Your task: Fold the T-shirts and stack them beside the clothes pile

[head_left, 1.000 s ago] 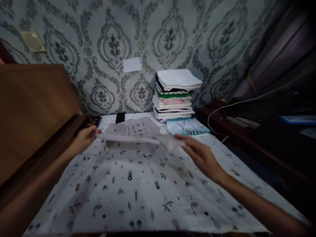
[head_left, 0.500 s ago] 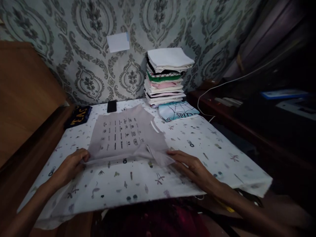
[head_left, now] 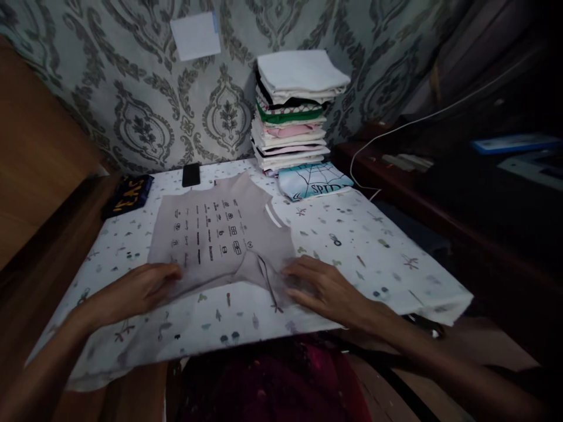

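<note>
Near the counter's point(head_left: 356, 258) front edge, left hand point(head_left: 138, 290) and right hand point(head_left: 323, 287) touch the shirt point(head_left: 220, 237), grip unclear; uneven pulling could crease it.

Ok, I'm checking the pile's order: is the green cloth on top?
No, a white cloth tops the stack, and the green cloth lies lower.

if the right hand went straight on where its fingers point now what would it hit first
The grey printed shirt, at its rumpled near edge. The right hand is right beside or on that cloth; blur leaves actual contact unclear.
</note>
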### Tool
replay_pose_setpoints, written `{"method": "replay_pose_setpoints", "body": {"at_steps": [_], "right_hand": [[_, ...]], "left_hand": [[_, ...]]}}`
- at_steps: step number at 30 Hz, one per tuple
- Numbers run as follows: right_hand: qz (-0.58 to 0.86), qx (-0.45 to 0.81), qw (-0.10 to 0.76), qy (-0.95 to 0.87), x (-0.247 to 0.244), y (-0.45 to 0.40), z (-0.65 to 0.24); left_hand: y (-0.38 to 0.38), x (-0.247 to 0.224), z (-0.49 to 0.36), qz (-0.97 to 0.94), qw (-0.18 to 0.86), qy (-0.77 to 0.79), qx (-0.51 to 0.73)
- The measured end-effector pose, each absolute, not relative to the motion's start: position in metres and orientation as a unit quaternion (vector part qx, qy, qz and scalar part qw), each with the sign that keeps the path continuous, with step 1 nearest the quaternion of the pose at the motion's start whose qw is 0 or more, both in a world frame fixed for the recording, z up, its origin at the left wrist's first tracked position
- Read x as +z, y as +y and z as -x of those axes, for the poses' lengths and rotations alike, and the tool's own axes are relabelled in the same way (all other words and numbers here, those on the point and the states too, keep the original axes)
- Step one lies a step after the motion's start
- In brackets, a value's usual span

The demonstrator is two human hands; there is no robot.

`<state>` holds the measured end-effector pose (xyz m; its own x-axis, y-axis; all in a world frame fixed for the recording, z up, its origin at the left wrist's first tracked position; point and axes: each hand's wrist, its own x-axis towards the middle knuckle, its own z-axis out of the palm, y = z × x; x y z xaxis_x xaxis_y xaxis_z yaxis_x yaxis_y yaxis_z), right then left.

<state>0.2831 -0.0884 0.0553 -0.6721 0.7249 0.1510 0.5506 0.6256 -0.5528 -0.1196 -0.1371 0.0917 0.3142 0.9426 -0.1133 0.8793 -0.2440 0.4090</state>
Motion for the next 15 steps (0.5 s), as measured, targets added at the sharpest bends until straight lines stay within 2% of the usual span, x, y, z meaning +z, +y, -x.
{"method": "replay_pose_setpoints", "body": {"at_steps": [3, 6, 9, 12, 13, 15], "right_hand": [[0.371, 0.197, 0.183, -0.889, 0.048, -0.086, -0.259], [0.287, 0.289, 0.155, -0.900, 0.052, -0.091, -0.255], [0.193, 0.484, 0.095, -0.848, 0.066, -0.099, -0.269], [0.202, 0.606, 0.065, -0.767, 0.076, -0.091, -0.277], [0.216, 0.612, 0.077, -0.757, 0.076, -0.082, -0.274], [0.247, 0.572, 0.132, -0.771, 0.071, -0.055, -0.257]], "left_hand": [[-0.113, 0.075, 0.070, -0.816, 0.215, 0.530, 0.085], [-0.107, 0.059, 0.032, -0.831, 0.221, 0.505, 0.079], [-0.118, 0.069, 0.020, -0.850, 0.357, 0.383, 0.055], [-0.119, 0.091, 0.025, -0.818, 0.502, 0.272, 0.070], [-0.113, 0.094, 0.028, -0.807, 0.509, 0.286, 0.090], [-0.093, 0.089, 0.035, -0.802, 0.441, 0.378, 0.140]]}}
